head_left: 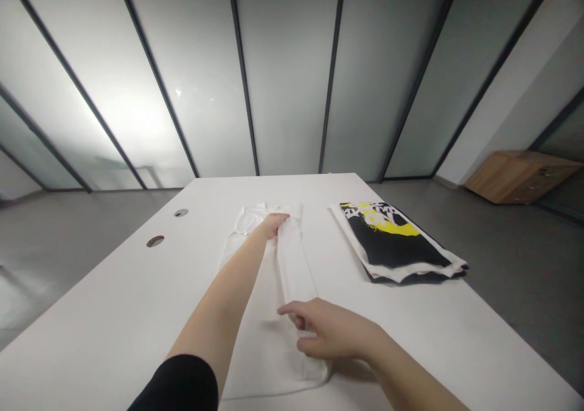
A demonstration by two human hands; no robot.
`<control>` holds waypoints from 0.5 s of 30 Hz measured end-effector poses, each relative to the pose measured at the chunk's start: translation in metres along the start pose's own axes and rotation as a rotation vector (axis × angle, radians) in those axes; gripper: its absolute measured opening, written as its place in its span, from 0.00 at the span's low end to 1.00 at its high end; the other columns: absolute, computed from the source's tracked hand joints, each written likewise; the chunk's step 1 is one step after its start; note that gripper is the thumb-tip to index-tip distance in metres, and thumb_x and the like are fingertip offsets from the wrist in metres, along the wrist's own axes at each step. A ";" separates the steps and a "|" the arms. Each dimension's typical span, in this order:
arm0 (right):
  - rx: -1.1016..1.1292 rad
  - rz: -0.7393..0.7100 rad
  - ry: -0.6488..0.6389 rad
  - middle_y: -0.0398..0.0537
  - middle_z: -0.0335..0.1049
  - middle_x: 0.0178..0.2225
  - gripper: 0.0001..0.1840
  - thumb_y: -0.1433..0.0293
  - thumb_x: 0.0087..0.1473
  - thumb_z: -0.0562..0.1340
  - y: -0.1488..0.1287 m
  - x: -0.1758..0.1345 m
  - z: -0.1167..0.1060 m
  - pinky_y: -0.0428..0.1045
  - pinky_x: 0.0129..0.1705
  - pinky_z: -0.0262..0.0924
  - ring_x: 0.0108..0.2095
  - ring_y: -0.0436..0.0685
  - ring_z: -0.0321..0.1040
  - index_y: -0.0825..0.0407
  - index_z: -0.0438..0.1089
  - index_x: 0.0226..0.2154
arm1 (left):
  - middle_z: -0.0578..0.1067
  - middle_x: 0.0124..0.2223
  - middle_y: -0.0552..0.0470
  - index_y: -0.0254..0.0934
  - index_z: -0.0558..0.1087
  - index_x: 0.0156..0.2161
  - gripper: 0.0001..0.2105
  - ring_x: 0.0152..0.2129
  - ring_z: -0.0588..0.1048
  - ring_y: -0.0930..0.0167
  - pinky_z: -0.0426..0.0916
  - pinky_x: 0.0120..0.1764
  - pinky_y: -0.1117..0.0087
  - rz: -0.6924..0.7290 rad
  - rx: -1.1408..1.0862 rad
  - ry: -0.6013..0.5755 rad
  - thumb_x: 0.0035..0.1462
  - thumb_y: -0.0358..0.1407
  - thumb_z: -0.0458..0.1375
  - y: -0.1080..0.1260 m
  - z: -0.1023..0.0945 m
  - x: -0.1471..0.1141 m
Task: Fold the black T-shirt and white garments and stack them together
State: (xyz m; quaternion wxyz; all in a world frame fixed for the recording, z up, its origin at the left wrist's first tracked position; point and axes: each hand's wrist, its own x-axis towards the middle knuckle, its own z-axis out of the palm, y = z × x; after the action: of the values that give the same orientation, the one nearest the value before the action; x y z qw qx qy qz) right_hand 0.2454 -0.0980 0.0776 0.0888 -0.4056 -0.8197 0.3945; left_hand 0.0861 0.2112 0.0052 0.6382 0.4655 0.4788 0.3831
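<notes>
A white T-shirt (294, 262) lies lengthwise on the white table, its right side folded over in a long strip. At the shirt's far end, my left hand (274, 224) is closed on the fabric by the top of the folded strip. Crumpled cloth lies just to its left. Over the near part of the strip is my right hand (322, 329), index finger stretched out, thumb apart and the other fingers bent. No cloth shows between its fingers. The shirt's near hem runs along the bottom of the view.
On the right of the table (137, 314) lies a stack of folded garments (396, 247), the top one black, white and yellow. Two round holes pierce the table at left. A wooden cabinet (520, 177) stands at far right, before frosted glass panels (287, 76).
</notes>
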 end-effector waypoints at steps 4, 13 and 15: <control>0.040 -0.050 -0.127 0.45 0.72 0.39 0.37 0.70 0.46 0.68 -0.002 0.004 0.001 0.47 0.38 0.59 0.34 0.54 0.66 0.48 0.74 0.61 | 0.82 0.36 0.50 0.38 0.78 0.56 0.22 0.31 0.80 0.71 0.75 0.38 0.71 0.018 0.055 -0.015 0.55 0.35 0.70 0.002 0.002 -0.003; 0.042 -0.049 -0.222 0.41 0.72 0.35 0.33 0.68 0.44 0.70 0.013 0.007 0.016 0.45 0.33 0.56 0.32 0.52 0.64 0.45 0.77 0.56 | 0.84 0.36 0.45 0.35 0.84 0.42 0.13 0.34 0.81 0.63 0.76 0.39 0.64 0.034 0.207 -0.035 0.50 0.36 0.74 0.002 0.019 0.005; 0.046 -0.036 -0.235 0.41 0.72 0.35 0.33 0.68 0.44 0.70 0.014 0.007 0.016 0.45 0.33 0.56 0.31 0.52 0.64 0.45 0.77 0.57 | 0.85 0.40 0.43 0.34 0.84 0.44 0.15 0.37 0.82 0.62 0.77 0.44 0.62 0.084 0.202 -0.015 0.50 0.36 0.73 0.002 0.026 0.012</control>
State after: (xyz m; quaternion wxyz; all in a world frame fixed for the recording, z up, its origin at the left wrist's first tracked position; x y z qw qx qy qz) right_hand 0.2419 -0.0971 0.0559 0.0085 -0.3394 -0.8225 0.4564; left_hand 0.1143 0.2170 0.0071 0.5749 0.5502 0.4903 0.3557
